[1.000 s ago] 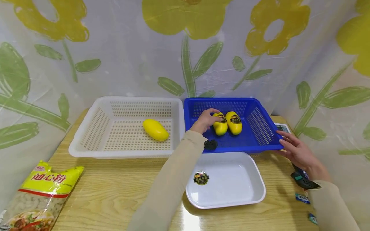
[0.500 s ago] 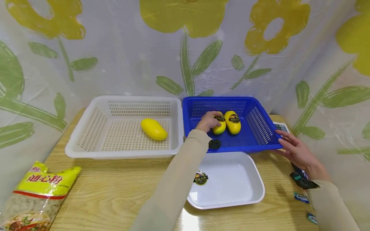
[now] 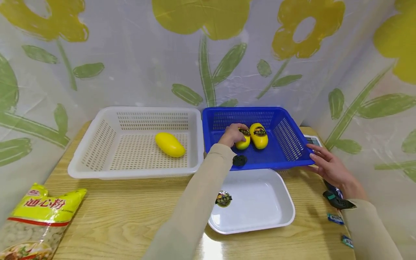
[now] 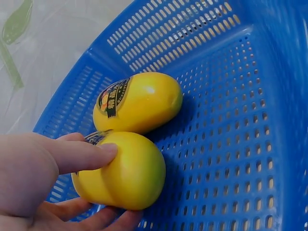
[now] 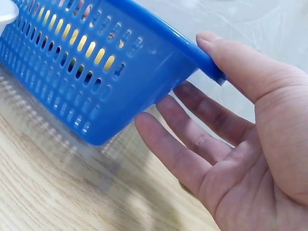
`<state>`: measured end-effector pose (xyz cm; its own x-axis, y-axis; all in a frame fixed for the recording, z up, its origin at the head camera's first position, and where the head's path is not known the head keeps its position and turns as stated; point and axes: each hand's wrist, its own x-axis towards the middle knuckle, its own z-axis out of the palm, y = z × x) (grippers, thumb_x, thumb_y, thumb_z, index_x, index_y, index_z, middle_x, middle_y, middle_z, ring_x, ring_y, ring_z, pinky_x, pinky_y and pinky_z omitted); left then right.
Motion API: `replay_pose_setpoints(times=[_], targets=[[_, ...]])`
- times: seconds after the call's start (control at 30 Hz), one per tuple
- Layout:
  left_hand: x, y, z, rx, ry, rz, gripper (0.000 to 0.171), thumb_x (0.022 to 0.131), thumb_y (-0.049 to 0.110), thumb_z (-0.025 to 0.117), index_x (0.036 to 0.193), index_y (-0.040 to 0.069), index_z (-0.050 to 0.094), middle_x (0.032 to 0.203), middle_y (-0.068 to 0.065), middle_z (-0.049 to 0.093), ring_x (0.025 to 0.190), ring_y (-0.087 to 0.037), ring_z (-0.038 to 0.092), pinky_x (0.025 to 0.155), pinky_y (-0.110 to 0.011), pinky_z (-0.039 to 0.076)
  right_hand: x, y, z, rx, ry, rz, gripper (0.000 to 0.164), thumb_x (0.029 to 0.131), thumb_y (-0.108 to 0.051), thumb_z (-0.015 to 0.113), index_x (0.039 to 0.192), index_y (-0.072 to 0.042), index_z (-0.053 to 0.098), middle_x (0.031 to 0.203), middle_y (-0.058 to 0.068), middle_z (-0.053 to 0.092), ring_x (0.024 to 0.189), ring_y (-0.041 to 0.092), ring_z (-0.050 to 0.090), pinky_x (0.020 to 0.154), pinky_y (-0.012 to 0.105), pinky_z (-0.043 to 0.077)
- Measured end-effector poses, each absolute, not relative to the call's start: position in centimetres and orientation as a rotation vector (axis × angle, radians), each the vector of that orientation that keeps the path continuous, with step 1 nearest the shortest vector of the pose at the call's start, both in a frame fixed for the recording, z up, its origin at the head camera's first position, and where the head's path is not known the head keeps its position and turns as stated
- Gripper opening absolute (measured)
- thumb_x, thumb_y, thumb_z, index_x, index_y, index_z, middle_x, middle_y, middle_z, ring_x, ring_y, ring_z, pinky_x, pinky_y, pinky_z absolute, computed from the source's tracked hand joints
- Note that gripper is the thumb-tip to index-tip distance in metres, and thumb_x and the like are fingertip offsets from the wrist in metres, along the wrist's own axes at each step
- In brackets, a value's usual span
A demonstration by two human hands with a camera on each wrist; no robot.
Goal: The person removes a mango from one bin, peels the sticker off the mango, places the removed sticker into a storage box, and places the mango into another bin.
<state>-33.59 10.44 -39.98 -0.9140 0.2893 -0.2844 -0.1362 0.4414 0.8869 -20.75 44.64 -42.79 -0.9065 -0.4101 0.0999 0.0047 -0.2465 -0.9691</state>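
Two yellow mangoes with black labels lie side by side in the blue basket (image 3: 276, 153). My left hand (image 3: 231, 136) grips the nearer-left mango (image 4: 137, 168), its thumb on top and the other fingers underneath. The other mango (image 4: 149, 103) rests against it, farther right in the head view. At the blue basket's right front corner, my right hand (image 5: 269, 130) holds the rim, with the thumb over the edge and fingers below it along the outer wall. A third mango (image 3: 170, 144), with no label in sight, lies in the white basket (image 3: 133, 148).
In front of the blue basket stands a shallow white tray (image 3: 256, 202) bearing a round label. A pasta bag (image 3: 42, 216) lies at the front left of the table. Small packets (image 3: 335, 219) lie along the right edge. A patterned curtain (image 3: 136, 61) hangs behind the baskets.
My left hand has moved slightly right against the mango, and its thumb and fingers have closed round it. My right hand keeps its place on the rim. The head view has shifted a little.
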Motion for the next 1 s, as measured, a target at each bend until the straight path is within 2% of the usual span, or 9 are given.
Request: replay_pose_setpoints(times=[0.17,0.23,0.3,0.4,0.5,0.67,0.77,0.9,1.0], targets=[[-33.5,10.4,-39.8,0.140,2.342,1.463,0.051,0.083,-0.012,0.065,0.127,0.013,0.066,0.149,-0.018,0.035,0.135,-0.031,0.029,0.069,-0.033,0.039,-20.7,44.8,-42.6,-0.485,1.759,-2.243,0.046,0.105,0.005,0.023,0.146,-0.005,0.040,0.133,0.009,0.057,0.112,0.021,0.064,0.092,0.038,0.053],[-33.6,10.4,-39.9,0.133,2.333,1.457,0.049,0.084,-0.010,0.065,0.127,0.013,0.065,0.149,-0.018,0.036,0.135,-0.031,0.030,0.072,-0.034,0.042,-20.6,44.8,-42.5,-0.479,1.773,-2.239,0.046,0.105,0.005,0.023,0.146,-0.005,0.040,0.132,0.009,0.057,0.111,0.021,0.064,0.091,0.038,0.053],[-33.8,10.5,-40.0,0.115,2.308,1.450,0.047,0.086,-0.008,0.066,0.128,0.014,0.065,0.147,-0.015,0.041,0.134,-0.030,0.036,0.082,-0.035,0.048,-20.6,44.8,-42.5,-0.475,1.781,-2.232,0.046,0.105,0.005,0.023,0.146,-0.005,0.041,0.132,0.009,0.057,0.111,0.021,0.064,0.091,0.037,0.053],[-34.1,10.5,-40.1,0.095,2.266,1.435,0.047,0.088,-0.005,0.067,0.130,0.016,0.063,0.142,-0.012,0.048,0.127,-0.030,0.046,0.098,-0.044,0.047,-20.6,44.6,-42.6,-0.478,1.782,-2.223,0.046,0.105,0.005,0.024,0.146,-0.005,0.041,0.132,0.009,0.057,0.112,0.022,0.063,0.091,0.037,0.053],[-34.3,10.6,-40.2,0.073,2.225,1.442,0.048,0.089,-0.006,0.066,0.131,0.017,0.062,0.141,-0.010,0.049,0.121,-0.030,0.052,0.097,-0.050,0.047,-20.7,44.6,-42.6,-0.478,1.774,-2.223,0.046,0.105,0.005,0.025,0.146,-0.006,0.041,0.133,0.009,0.057,0.112,0.022,0.063,0.091,0.037,0.053],[-33.8,10.0,-39.8,0.095,2.229,1.440,0.048,0.089,-0.007,0.065,0.131,0.016,0.062,0.153,-0.014,0.031,0.126,-0.033,0.043,0.093,-0.051,0.049,-20.8,44.4,-42.7,-0.451,1.802,-2.207,0.045,0.105,0.004,0.026,0.146,-0.007,0.041,0.133,0.007,0.057,0.112,0.021,0.064,0.091,0.037,0.053],[-33.6,9.6,-39.6,0.111,2.232,1.459,0.047,0.089,-0.006,0.065,0.129,0.016,0.063,0.157,-0.016,0.020,0.122,-0.033,0.041,0.090,-0.050,0.050,-20.8,44.3,-42.7,-0.437,1.820,-2.197,0.045,0.105,0.004,0.027,0.146,-0.007,0.041,0.133,0.007,0.057,0.111,0.020,0.064,0.091,0.037,0.053],[-33.1,9.2,-39.0,0.168,2.118,1.594,0.048,0.089,-0.005,0.065,0.131,0.017,0.062,0.151,-0.015,0.032,0.108,-0.031,0.052,0.090,-0.050,0.051,-20.8,44.4,-42.6,-0.454,1.838,-2.178,0.045,0.105,0.003,0.026,0.146,-0.008,0.041,0.133,0.006,0.057,0.111,0.019,0.064,0.091,0.036,0.053],[-33.1,8.9,-38.1,0.216,1.975,1.701,0.048,0.089,-0.002,0.066,0.132,0.019,0.061,0.145,-0.011,0.042,0.109,-0.029,0.056,0.092,-0.049,0.051,-20.7,44.8,-42.4,-0.477,1.840,-2.166,0.046,0.105,0.004,0.025,0.147,-0.007,0.039,0.133,0.006,0.057,0.111,0.019,0.064,0.091,0.036,0.053]])
